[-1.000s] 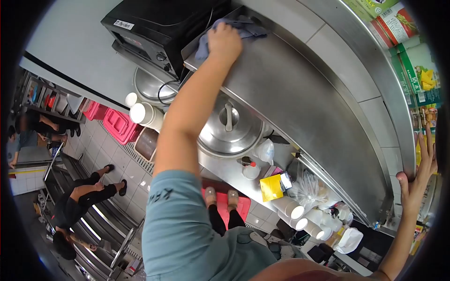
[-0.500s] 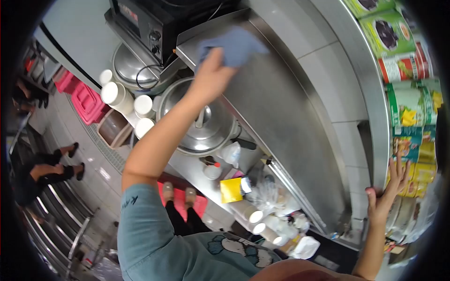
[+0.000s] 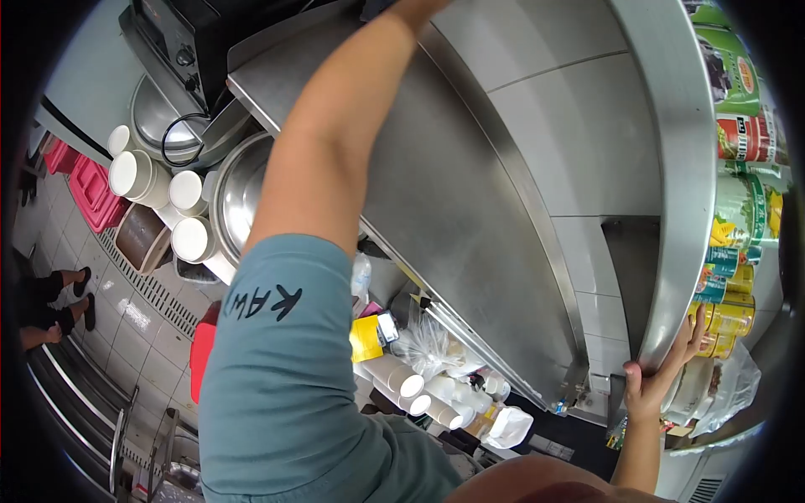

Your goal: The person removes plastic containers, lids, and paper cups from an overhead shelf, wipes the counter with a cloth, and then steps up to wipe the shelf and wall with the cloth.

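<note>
My left hand (image 3: 415, 10) is at the top edge of the view, over the far end of a long stainless steel shelf (image 3: 453, 193). A bit of the blue cloth (image 3: 375, 8) shows beside it, under the hand; most of the fingers are cut off by the frame. To the right, my right hand (image 3: 662, 377) rests on the metal edge of a higher shelf (image 3: 671, 285). Its thumb lies against the front of that edge and its stretched fingers lie on top, close to yellow cans (image 3: 731, 317).
Left of the shelf are a black oven (image 3: 201, 50), a large lidded steel pot (image 3: 243, 189) and stacked white cups (image 3: 138, 174). Plastic bags (image 3: 428, 344) and paper cups lie beneath. Cans (image 3: 742, 138) line the upper shelf. Another person's legs (image 3: 63, 306) show at the left.
My left hand has moved up and away along the steel shelf with the cloth, to the frame's top edge. The view has shifted, and my right hand stays at the upper shelf's edge.
</note>
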Tool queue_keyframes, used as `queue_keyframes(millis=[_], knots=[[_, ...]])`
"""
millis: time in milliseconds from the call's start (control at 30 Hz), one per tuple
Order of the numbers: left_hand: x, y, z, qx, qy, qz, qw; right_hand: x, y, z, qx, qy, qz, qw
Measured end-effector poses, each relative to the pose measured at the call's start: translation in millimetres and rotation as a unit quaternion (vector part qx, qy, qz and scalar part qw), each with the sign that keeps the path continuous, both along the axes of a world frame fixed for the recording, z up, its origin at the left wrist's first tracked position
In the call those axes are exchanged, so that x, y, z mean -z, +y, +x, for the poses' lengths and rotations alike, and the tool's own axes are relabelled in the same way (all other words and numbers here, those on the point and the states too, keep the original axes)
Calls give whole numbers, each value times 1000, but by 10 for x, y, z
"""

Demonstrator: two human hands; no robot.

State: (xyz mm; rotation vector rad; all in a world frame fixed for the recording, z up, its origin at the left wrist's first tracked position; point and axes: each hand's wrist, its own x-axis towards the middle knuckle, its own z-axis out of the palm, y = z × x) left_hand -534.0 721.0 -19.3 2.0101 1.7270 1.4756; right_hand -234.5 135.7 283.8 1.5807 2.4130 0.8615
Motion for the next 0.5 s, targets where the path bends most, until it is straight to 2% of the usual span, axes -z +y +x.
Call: queue_keyframes(millis=[67,133,167,233,267,300,400,433,500], knots=[[-127,-403,534,-43,-193,-57,979,-7,-33,35,24,6,-4,1000],[-261,-1242,1042,21,-152,138,978,-38,-31,64,13,-8,-11,1000],[-259,-1608,1383,32,0,144,989,-38,-35,65,15,-15,-12,1000],[-63,-2323,1739,131,203,217,946,-41,-17,36,12,-22,-14,1000],[71,-2448,1844,202,229,265,914,-28,0,14,5,-24,-7,1000],[385,-2391,2074,293,193,290,890,-19,-6,-6,1,-27,-3,1000],[654,-2232,2022,326,175,249,895,16,-9,-1,-4,2,1,1000],[419,-2262,1661,403,161,39,900,-4,-17,-19,-4,-1,-1,1000],[272,-1967,1300,277,3,25,960,12,-10,-38,7,3,3,1000]])
